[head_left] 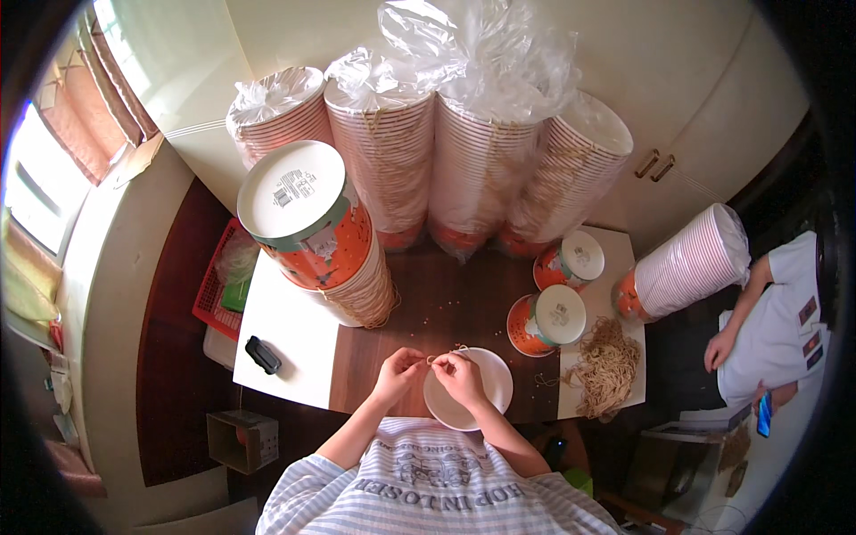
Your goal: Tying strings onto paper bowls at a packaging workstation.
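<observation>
Both hands meet above the near edge of the dark table. My left hand (400,374) pinches a short piece of thin tan cord (432,360) with its fingertips. From the other side, my right hand (459,376) grips the same cord, its fingers closed. Under the right hand is a round white container (497,385), seen from above; its outer side is hidden. Two orange and green paper buckets, a nearer one (560,314) and a farther one (581,256), stand upside down to the right. A heap of tan cord (604,367) lies beside them.
Tall stacks of paper buckets in clear plastic (383,160) line the back. Left stands an upside-down bucket stack (325,245) with cord hanging. A black object (262,355) lies on the white panel. A seated person (776,321) with a phone is at right, beside another wrapped stack (685,263).
</observation>
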Demonstrator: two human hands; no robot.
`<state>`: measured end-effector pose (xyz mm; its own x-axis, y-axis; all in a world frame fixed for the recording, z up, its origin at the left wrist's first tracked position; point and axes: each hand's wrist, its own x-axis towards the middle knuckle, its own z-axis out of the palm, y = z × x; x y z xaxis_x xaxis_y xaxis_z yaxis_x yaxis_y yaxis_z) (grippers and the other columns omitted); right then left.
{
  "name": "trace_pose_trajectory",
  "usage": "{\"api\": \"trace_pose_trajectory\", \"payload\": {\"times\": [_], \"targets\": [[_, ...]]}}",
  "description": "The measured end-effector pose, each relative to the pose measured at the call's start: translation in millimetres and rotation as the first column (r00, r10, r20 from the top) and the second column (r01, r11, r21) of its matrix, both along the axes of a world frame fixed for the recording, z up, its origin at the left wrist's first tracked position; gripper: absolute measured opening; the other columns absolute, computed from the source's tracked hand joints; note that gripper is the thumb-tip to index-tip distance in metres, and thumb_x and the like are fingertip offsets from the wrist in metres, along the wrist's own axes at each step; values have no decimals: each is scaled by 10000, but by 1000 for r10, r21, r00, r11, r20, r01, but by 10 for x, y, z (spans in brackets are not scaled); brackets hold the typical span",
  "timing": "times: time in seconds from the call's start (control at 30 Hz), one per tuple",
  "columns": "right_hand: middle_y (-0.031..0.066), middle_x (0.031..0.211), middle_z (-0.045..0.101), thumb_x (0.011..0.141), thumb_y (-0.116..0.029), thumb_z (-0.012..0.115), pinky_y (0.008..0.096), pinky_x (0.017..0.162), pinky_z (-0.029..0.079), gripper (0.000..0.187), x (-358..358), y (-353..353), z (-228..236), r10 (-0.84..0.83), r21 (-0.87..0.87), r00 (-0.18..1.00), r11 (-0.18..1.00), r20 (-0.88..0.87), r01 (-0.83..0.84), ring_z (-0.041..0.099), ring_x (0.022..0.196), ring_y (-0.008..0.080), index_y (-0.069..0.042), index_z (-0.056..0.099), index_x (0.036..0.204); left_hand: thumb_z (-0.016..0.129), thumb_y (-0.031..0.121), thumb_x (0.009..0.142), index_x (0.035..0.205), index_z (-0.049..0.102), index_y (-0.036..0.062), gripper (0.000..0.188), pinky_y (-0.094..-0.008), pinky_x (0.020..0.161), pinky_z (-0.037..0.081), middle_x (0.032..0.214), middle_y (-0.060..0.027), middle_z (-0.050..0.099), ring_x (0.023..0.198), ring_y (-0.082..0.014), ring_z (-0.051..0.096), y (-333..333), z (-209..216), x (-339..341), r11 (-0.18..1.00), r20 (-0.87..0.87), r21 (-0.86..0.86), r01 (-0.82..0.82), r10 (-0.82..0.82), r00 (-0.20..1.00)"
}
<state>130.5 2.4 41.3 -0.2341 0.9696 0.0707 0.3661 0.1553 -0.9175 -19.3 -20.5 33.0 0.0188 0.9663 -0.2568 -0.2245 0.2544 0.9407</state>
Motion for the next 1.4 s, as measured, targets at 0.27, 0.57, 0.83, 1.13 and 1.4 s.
{"api": "trace_pose_trajectory", "payload": {"times": [0.27, 0.57, 0.83, 1.13, 1.4], "targets": [[57, 692, 586, 720, -99, 620, 266, 514, 435, 71, -2, 0, -18, 5, -12, 1000, 1000, -15, -5, 555, 567, 153, -42, 585, 747, 544, 67, 810, 862, 555, 3, 83, -193, 591, 404, 755, -10, 573, 700, -67, 513, -80, -118, -40, 992, -171, -91, -87, 70, 983], [59, 693, 587, 724, -105, 619, 264, 518, 438, 75, -10, 4, 3, 19, -29, 1000, 999, -22, -19, 555, 567, 153, -42, 589, 750, 554, 106, 817, 842, 593, -24, 137, -193, 616, 417, 763, -26, 593, 706, -70, 518, -62, -69, 52, 972, -36, -215, -92, 86, 996], [65, 698, 590, 729, -97, 616, 261, 524, 447, 78, -4, 3, 0, 27, -35, 999, 999, -32, -28, 567, 582, 157, -34, 594, 769, 575, 65, 790, 819, 587, -15, 86, -182, 608, 418, 755, -18, 586, 694, -62, 517, -21, -187, 60, 983, -76, -156, -92, 81, 994], [68, 715, 596, 733, -101, 617, 262, 535, 452, 84, -4, 10, -12, 27, -30, 999, 999, -24, -28, 574, 590, 162, -34, 595, 778, 585, 53, 773, 822, 578, -25, 93, -182, 574, 419, 716, -6, 580, 662, -51, 514, -43, -115, 60, 1000, -315, -23, -21, 13, 949], [72, 721, 598, 739, -106, 613, 272, 545, 457, 87, 0, 17, -29, 24, -43, 1000, 999, -15, -25, 583, 607, 169, -33, 594, 783, 568, 23, 770, 870, 563, -5, 103, -180, 601, 422, 730, 3, 568, 681, -48, 511, -28, -63, 78, 999, -244, 40, -14, 24, 969]]}}
